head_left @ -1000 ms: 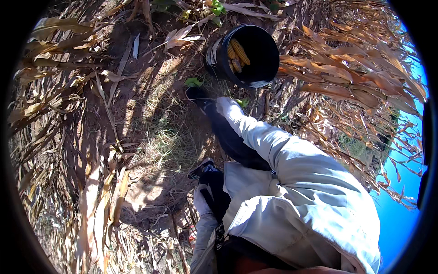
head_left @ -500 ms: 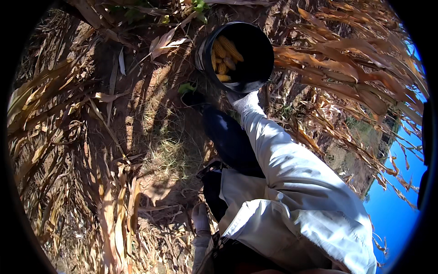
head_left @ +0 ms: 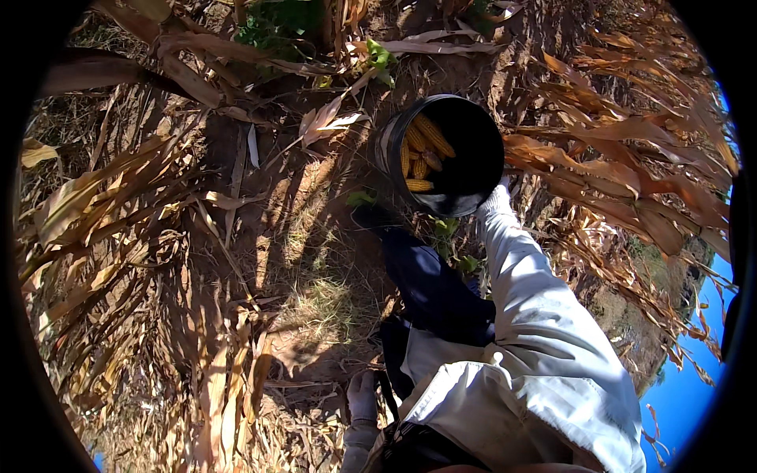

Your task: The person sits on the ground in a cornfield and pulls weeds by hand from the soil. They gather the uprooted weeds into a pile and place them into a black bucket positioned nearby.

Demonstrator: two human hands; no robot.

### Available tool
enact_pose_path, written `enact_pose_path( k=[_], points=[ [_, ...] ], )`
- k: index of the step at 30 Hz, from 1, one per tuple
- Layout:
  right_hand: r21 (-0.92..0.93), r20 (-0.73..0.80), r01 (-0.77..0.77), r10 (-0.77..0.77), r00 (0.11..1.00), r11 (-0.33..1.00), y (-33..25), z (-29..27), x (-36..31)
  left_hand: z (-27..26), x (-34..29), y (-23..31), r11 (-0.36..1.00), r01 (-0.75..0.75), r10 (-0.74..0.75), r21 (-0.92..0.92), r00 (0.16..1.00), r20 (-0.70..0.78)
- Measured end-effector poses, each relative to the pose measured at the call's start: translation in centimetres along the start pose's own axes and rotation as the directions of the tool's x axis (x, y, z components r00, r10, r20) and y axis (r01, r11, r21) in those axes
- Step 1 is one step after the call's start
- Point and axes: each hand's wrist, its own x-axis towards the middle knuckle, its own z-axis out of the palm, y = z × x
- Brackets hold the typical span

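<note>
A black bucket (head_left: 441,209) is held in front of me, tilted so that its open mouth faces up toward my view. Several yellow corn cobs (head_left: 426,142) lie inside, along its left wall; deep shade hides the rest of the inside. My right hand (head_left: 495,200), in a pale glove, grips the bucket at its near right side, its fingers partly hidden behind it. Low beside my body hangs my left hand (head_left: 363,396), also gloved, with its fingers loosely stretched out and nothing visible in it. The nearest thing to it is the dry-leaf litter on the ground.
Dry corn stalks (head_left: 623,162) crowd the right side, and more dry leaves (head_left: 102,197) cover the left. Between them runs bare soil with a tuft of dry grass (head_left: 323,307). My dark-trousered leg (head_left: 430,284) stands below the bucket. Green leaves (head_left: 284,27) grow at the far edge.
The whole view has shifted, so ground, bucket and both hands appear lower and farther right. My right hand keeps its grip on the bucket, and the cobs lie much as before.
</note>
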Motion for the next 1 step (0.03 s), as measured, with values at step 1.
enact_pose_path(
  k=[1],
  points=[
    [-0.120, -0.099, 0.051, -0.063, 0.993, 0.991, -0.39, 1.92, -1.05, 0.17, 0.12, -0.47, 0.999, 0.018, -0.018, -0.036, 1.000, -0.011]
  ],
)
